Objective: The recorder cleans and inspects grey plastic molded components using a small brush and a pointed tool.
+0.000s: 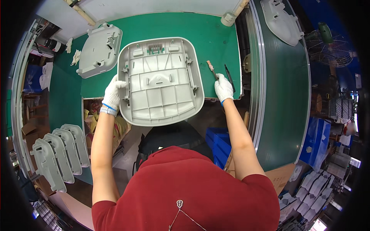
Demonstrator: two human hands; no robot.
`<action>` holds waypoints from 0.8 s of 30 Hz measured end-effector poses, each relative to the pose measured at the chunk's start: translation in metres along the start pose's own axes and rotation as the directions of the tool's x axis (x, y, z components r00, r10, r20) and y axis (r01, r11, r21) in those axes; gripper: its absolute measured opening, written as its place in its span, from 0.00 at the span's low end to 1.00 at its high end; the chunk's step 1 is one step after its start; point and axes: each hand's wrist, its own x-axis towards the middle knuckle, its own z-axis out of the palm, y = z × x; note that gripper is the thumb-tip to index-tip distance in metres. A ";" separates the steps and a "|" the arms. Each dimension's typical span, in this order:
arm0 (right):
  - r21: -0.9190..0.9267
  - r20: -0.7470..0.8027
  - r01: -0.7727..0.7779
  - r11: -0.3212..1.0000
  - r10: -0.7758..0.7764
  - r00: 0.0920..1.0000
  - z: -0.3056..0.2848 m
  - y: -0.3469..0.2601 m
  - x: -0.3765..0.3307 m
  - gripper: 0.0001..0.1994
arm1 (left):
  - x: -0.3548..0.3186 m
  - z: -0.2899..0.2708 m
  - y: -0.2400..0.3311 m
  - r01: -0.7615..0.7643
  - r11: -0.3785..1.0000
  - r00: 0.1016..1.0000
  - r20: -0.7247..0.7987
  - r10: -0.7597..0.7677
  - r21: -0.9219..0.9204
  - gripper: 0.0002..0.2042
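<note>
My left hand (113, 92), in a white knit glove, grips the left rim of a large light-grey moulded plastic panel (158, 98). The panel is tilted up over the table's front edge, its ribbed, clip-edged inner side showing. My right hand (224, 89), gloved too, is low over the table at the right with its fingers curled. They close around the thin metal shaft of a small hand tool with a tan handle (210, 65); its tip is hidden. A slim black pointed tool (229, 77) lies just right of those fingers.
Another grey panel (101, 50) lies on the green table (216, 34) at the far left, near crumpled white gloves (75, 57). Several grey panels (63, 154) stand in a row at lower left. A green conveyor belt (283, 100) runs along the right, bearing a grey part (283, 23).
</note>
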 end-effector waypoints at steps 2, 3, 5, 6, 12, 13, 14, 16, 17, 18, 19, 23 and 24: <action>0.018 -0.055 0.027 0.999 -0.026 0.998 0.000 0.005 -0.002 0.17 | 0.025 0.007 0.002 -0.007 0.999 0.999 0.038 0.009 -0.052 0.30; 0.025 -0.046 0.018 1.000 -0.017 0.999 0.000 -0.007 -0.001 0.17 | 0.046 -0.015 -0.008 -0.043 0.999 0.999 0.019 0.043 -0.006 0.31; 0.011 -0.058 0.026 1.000 -0.026 0.998 0.003 -0.011 0.001 0.17 | 0.076 -0.021 -0.012 -0.025 1.000 0.999 0.020 0.025 0.001 0.31; 0.006 -0.080 0.027 1.000 -0.026 0.996 0.001 -0.014 0.001 0.17 | 0.088 -0.016 -0.010 -0.013 1.000 0.999 0.030 0.013 0.021 0.30; -0.248 -0.061 -0.094 0.964 0.082 0.995 -0.033 -0.015 0.010 0.29 | 0.123 -0.009 0.002 -0.063 0.921 0.998 0.047 0.049 0.384 0.26; -0.284 -0.057 -0.112 0.952 0.100 0.993 -0.033 -0.011 0.011 0.29 | 0.126 -0.011 0.001 -0.213 0.792 0.970 0.026 0.242 0.572 0.26; -0.320 -0.052 -0.126 0.939 0.115 0.992 -0.032 -0.006 0.013 0.30 | 0.126 -0.015 -0.001 -0.318 0.601 0.905 0.046 0.423 0.733 0.26; -0.389 -0.027 -0.098 0.916 0.095 0.995 -0.025 0.024 0.014 0.28 | 0.101 0.041 0.010 -0.310 0.235 0.782 0.107 0.614 0.921 0.28; -0.412 0.028 -0.071 0.908 0.090 0.996 -0.022 0.033 0.017 0.27 | 0.089 0.060 0.015 -0.363 0.137 0.760 0.208 0.616 0.922 0.29; -0.429 0.087 -0.031 0.903 0.075 0.993 -0.018 0.035 0.022 0.26 | 0.077 0.075 0.020 -0.405 0.038 0.731 0.299 0.613 0.914 0.30; -0.347 0.084 -0.041 0.937 0.075 0.994 -0.022 0.022 0.026 0.23 | 0.071 0.078 0.007 -0.426 -0.007 0.688 0.329 0.647 0.905 0.32; 0.090 -0.066 -0.066 0.994 0.072 0.995 -0.050 -0.057 0.030 0.23 | 0.058 0.102 -0.027 -0.354 0.081 0.831 0.274 0.485 0.932 0.44; 0.135 -0.099 0.017 0.991 -0.003 0.995 -0.056 -0.084 0.026 0.24 | 0.058 0.107 -0.030 -0.329 0.116 0.865 0.250 0.436 0.937 0.46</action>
